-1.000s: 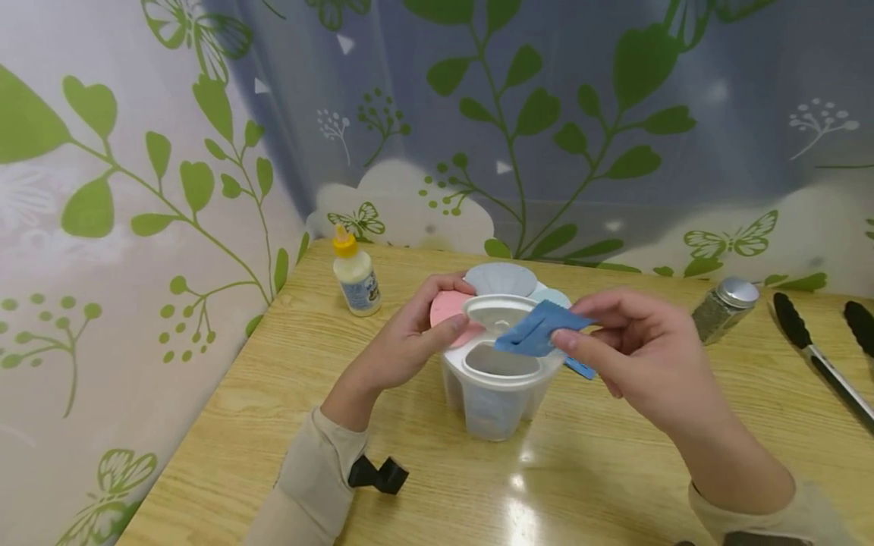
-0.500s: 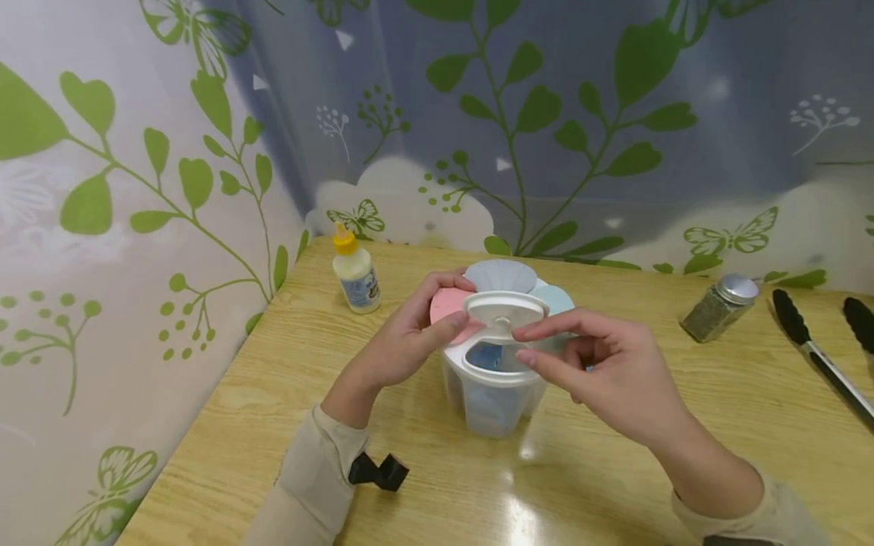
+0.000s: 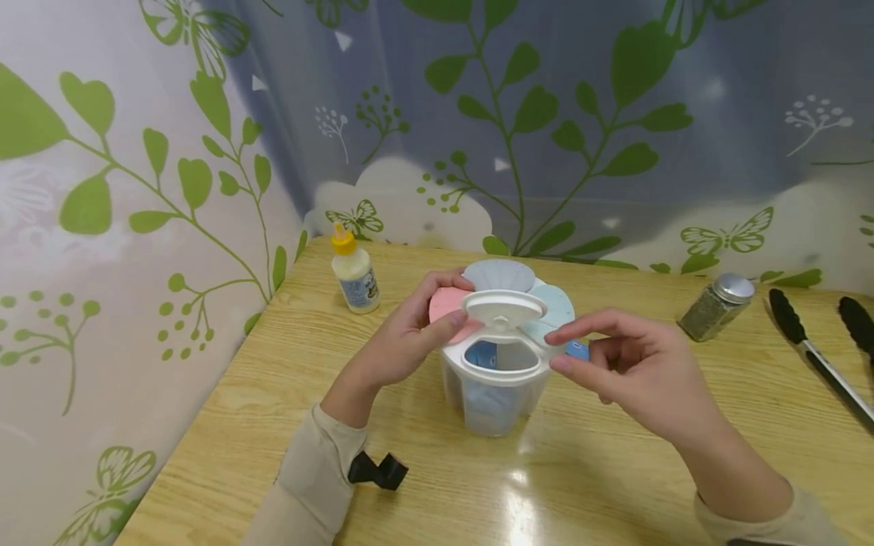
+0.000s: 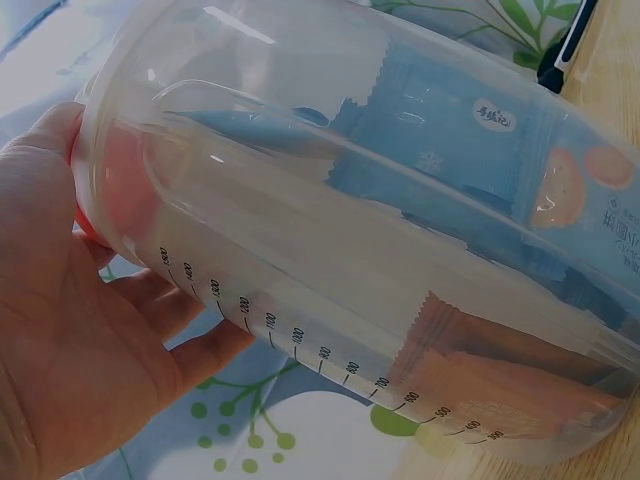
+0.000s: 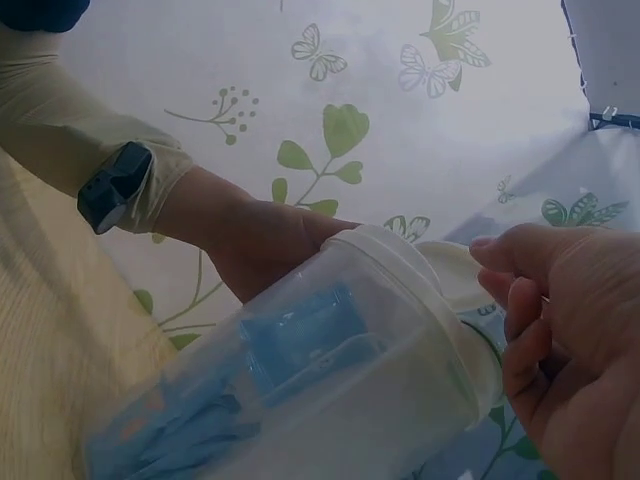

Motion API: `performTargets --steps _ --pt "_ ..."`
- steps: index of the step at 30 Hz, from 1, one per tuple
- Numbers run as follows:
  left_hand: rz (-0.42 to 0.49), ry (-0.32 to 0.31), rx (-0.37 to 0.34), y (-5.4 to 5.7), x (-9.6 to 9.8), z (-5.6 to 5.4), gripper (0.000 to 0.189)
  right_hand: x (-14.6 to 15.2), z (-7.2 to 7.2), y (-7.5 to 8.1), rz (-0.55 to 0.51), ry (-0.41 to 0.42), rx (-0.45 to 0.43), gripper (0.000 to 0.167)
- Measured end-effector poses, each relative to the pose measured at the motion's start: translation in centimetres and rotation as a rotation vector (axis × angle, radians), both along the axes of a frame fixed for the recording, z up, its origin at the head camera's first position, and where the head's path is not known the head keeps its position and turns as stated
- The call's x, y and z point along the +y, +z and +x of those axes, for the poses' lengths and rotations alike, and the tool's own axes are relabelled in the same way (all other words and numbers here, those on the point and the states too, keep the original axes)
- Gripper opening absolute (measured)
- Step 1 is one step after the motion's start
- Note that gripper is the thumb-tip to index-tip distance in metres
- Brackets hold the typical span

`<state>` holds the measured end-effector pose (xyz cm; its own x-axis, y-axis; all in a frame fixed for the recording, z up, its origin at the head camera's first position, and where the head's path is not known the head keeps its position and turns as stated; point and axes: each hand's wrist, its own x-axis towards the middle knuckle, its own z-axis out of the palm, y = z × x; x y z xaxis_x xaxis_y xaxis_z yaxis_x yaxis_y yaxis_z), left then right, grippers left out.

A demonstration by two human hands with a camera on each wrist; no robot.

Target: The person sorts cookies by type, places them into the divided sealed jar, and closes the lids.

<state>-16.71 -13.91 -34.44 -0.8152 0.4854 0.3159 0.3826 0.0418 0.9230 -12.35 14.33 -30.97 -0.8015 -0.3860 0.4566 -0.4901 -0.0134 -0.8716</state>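
My left hand (image 3: 410, 334) grips the top of a clear storage container (image 3: 495, 409), its thumb on the pink lid (image 3: 447, 307). The container's white flip lid (image 3: 505, 307) stands raised over one compartment. Blue packets (image 5: 305, 335) lie inside that compartment, and an orange packet (image 4: 500, 380) shows through another wall in the left wrist view. My right hand (image 3: 635, 371) is just right of the opening, thumb and index finger extended and apart at the rim. Behind them, its curled fingers appear to hold another blue packet (image 3: 576, 349), mostly hidden.
A yellow-capped bottle (image 3: 356, 280) stands at the back left of the wooden table (image 3: 273, 394). To the right are a glass jar (image 3: 717, 307) with a silver cap and black-tipped tongs (image 3: 819, 353). A patterned curtain (image 3: 580, 136) hangs behind.
The blue packet pinched by my right hand has gone into the open compartment. That hand moved left over the opening, then back right. My left hand has kept its grip on the container.
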Motion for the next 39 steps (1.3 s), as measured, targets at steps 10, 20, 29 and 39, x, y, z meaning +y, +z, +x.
performTargets --steps 10,20,29,39 --pt "0.005 -0.003 -0.004 0.1 0.0 0.0 0.035 2.9 -0.9 -2.5 -0.141 0.052 0.018 0.040" --pt "0.016 -0.015 -0.024 0.2 0.1 0.0 0.035 4.8 -1.7 -3.4 -0.033 -0.037 -0.084 0.031" --pt "0.006 -0.007 -0.017 -0.1 -0.1 0.1 0.035 5.4 -3.5 -5.6 0.076 -0.091 -0.212 0.034" --pt "0.005 -0.006 -0.001 0.0 0.0 0.0 0.034 5.7 -5.2 -8.7 0.236 -0.144 -0.276 0.042"
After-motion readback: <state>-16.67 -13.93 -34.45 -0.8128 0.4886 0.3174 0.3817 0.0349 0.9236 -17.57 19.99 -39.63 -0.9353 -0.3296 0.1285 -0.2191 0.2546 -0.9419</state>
